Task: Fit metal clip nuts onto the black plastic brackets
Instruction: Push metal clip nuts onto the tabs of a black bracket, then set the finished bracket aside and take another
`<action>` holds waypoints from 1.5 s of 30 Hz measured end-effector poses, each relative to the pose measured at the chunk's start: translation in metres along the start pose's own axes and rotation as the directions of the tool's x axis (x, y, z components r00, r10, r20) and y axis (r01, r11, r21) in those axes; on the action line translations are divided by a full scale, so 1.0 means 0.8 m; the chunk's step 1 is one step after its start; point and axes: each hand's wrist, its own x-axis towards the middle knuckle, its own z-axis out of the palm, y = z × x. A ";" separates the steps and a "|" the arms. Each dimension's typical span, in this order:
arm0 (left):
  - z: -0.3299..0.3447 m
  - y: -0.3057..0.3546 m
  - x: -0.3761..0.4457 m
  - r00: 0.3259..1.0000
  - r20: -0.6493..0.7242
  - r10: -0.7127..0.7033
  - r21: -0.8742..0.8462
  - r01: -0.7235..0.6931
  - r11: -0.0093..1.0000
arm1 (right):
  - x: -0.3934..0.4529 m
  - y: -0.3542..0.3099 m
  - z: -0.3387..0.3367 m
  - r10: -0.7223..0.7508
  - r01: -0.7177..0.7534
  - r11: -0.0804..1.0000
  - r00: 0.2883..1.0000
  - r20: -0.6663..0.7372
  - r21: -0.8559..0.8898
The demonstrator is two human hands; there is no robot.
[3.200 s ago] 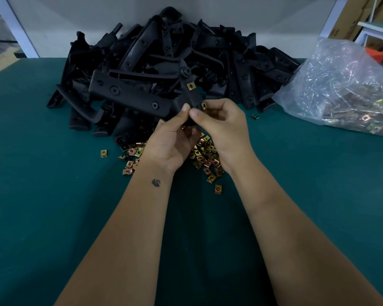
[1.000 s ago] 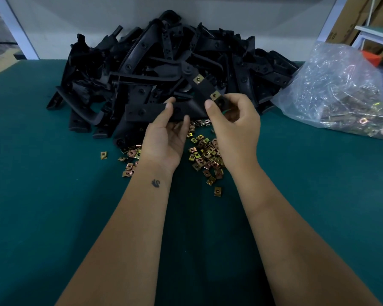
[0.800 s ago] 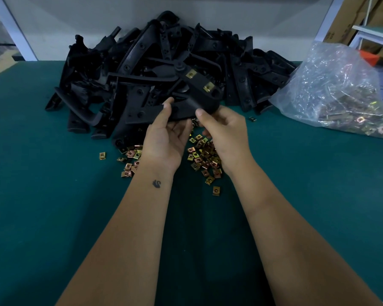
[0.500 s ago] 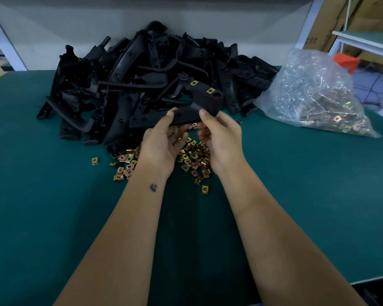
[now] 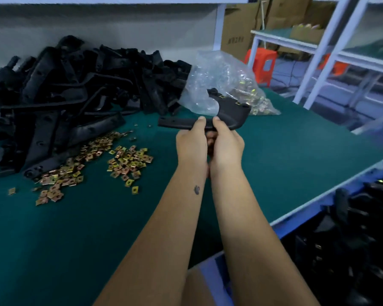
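Both hands hold one black plastic bracket [image 5: 228,113] in the air above the green counter [image 5: 285,155], to the right of the loose clip nuts. The left hand [image 5: 191,142] has its thumb pressed on the top of the bracket's flat arm and its fingers curled under it, so its grip is closed around the part. The right hand [image 5: 227,143] sits just beside the left hand, touching it, with the thumb on top of the bracket near the bend and the fingers wrapped below; its grip is also closed on the same bracket.

The bracket's flat arm points to the left, and its curved end rises to the right, in front of the clear plastic bag [image 5: 221,85]. On this raised end two small clip nuts [image 5: 238,103] seem to be fitted, but the view is a little blurred there.

Left of the held bracket, a scattered heap of loose metal clip nuts [image 5: 124,160] lies on the counter. Behind these nuts and further left is a big pile of black brackets [image 5: 75,89], reaching to the wall. The clear bag, with more nuts inside, rests on the counter just right of this pile. To the right of the counter's edge and lower down, a dark container holds more black parts [image 5: 349,239]. Far behind the bag stand cardboard boxes [image 5: 239,29] and an orange stool [image 5: 262,65].
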 end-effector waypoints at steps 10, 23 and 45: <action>0.160 -0.125 -0.119 0.733 0.570 -0.372 0.263 0.266 0.927 | 0.006 -0.120 -0.237 -0.250 0.343 0.938 0.760 -0.600 0.044; 0.164 -0.156 -0.154 0.473 0.739 -0.480 0.582 -0.090 0.808 | -0.004 -0.157 -0.382 0.030 0.540 0.798 0.410 -0.911 0.269; -0.131 0.031 0.024 0.846 -0.096 0.524 0.298 -0.478 0.826 | -0.017 0.095 0.115 -0.355 0.446 0.819 0.888 0.292 -0.361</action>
